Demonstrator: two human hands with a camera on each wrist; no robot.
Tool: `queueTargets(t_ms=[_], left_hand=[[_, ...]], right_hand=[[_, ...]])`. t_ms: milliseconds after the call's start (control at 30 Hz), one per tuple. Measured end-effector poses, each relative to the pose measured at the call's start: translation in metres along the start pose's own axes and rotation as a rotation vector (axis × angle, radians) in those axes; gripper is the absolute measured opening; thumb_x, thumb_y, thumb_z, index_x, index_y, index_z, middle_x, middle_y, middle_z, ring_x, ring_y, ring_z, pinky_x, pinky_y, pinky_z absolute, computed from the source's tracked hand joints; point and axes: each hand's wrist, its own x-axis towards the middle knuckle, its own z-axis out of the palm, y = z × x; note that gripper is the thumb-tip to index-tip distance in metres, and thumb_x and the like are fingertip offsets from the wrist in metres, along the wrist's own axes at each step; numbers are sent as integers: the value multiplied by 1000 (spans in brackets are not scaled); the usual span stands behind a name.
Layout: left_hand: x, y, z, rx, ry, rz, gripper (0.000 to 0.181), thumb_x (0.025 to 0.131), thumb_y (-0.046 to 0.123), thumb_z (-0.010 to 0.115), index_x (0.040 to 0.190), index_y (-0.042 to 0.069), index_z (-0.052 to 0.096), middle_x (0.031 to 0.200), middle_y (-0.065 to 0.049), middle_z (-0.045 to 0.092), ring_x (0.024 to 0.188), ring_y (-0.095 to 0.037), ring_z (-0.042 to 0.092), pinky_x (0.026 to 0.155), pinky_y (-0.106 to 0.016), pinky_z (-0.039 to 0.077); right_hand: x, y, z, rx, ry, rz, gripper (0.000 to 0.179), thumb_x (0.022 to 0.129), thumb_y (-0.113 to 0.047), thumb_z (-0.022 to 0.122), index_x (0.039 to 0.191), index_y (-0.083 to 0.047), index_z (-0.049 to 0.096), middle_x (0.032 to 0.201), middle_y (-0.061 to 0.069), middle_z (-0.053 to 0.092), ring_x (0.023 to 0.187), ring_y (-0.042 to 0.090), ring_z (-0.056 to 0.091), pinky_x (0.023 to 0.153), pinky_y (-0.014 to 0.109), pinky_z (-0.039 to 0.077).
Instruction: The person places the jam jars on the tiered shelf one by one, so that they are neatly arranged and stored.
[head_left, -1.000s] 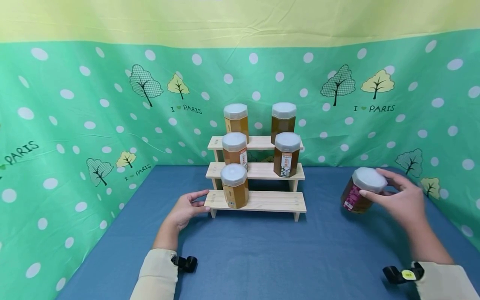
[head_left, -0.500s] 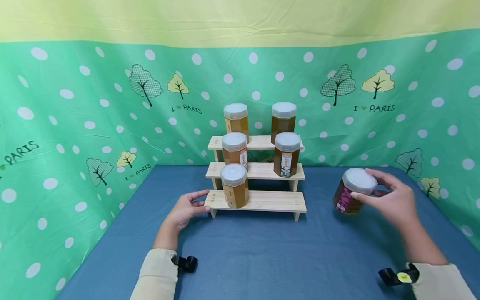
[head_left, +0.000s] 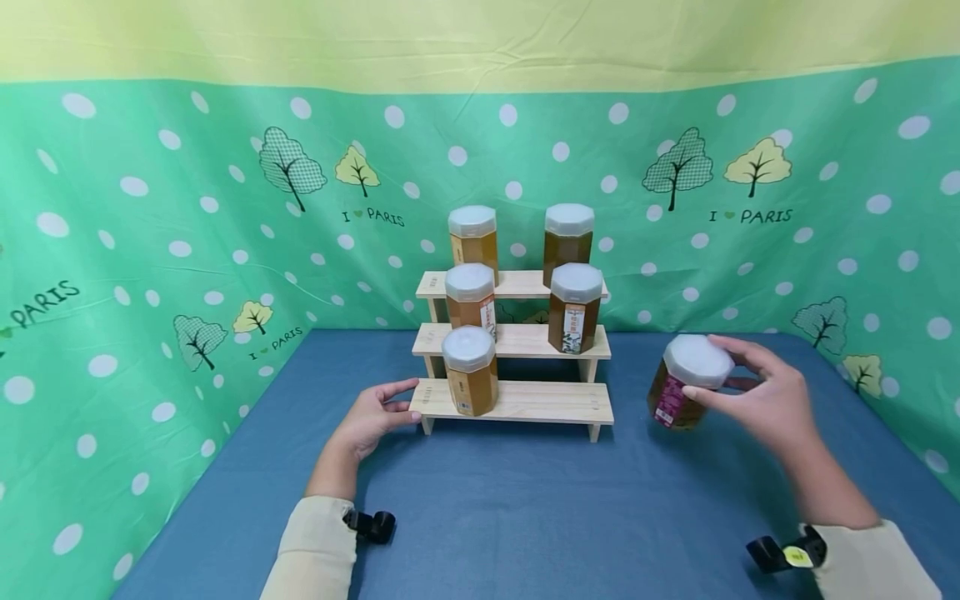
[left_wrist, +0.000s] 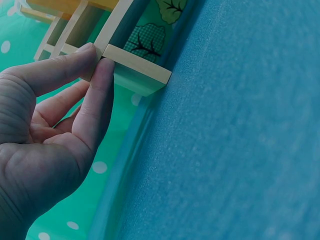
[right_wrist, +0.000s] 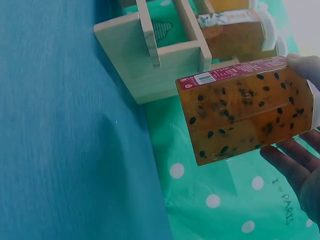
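Note:
My right hand [head_left: 768, 404] grips a jar [head_left: 686, 382] near its white lid, thumb on one side and fingers on the other. The jar is tilted and held above the blue cloth; in the right wrist view this jar [right_wrist: 245, 110] shows amber contents with dark seeds and a magenta label. To its left stands a three-step wooden rack [head_left: 540, 402]. My left hand [head_left: 375, 419] pinches the left end of the lowest step between thumb and fingers; the left wrist view shows this hand [left_wrist: 60, 110] at the corner of the rack [left_wrist: 137, 65].
On the lowest step a honey-coloured jar [head_left: 472, 387] stands left of middle. The middle step bears a jar [head_left: 470, 308] at left and a labelled jar [head_left: 573, 321] at right. Two jars stand on the top step. Behind hangs a green dotted curtain [head_left: 337, 275]; blue cloth [head_left: 525, 517] covers the table.
My right hand has moved left with the seeded jar, closer to the rack. My left hand stays on the rack's lowest step, and the other jars have not moved.

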Motion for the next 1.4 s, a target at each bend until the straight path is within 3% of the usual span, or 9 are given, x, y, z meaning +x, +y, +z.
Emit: queueTargets(t_ms=[367, 767, 1333, 1400], left_hand=[[-1, 0, 0, -2, -7, -2, 66, 81, -6, 74, 142, 2, 49, 120, -21, 64, 93, -20, 68, 82, -40, 56], [0, 0, 0, 6, 1, -4, 65, 82, -6, 73, 142, 3, 49, 122, -23, 62, 94, -20, 68, 83, -41, 55], [3, -3, -2, 0, -3, -3, 65, 82, -4, 74, 142, 4, 50, 121, -20, 64, 94, -20, 68, 82, -39, 55], [2, -3, -2, -1, -3, -5, 65, 82, -4, 74, 142, 4, 49, 121, -21, 63, 94, -21, 68, 82, -40, 55]], right_hand=[[4, -16, 10, 13, -24, -58, 68, 68, -12, 91, 129, -4, 62, 126, 21, 59, 97, -12, 45, 70, 3, 43], [6, -29, 21, 51, -73, -116, 68, 68, -11, 91, 129, -4, 62, 125, 15, 60, 99, -9, 48, 72, 5, 45], [14, -39, 45, 99, -158, -123, 68, 69, -14, 90, 129, -4, 62, 127, 16, 59, 100, -7, 49, 73, 8, 47], [14, -41, 49, 107, -178, -120, 68, 68, -13, 90, 130, -4, 62, 127, 16, 59, 102, 1, 53, 73, 11, 49]])
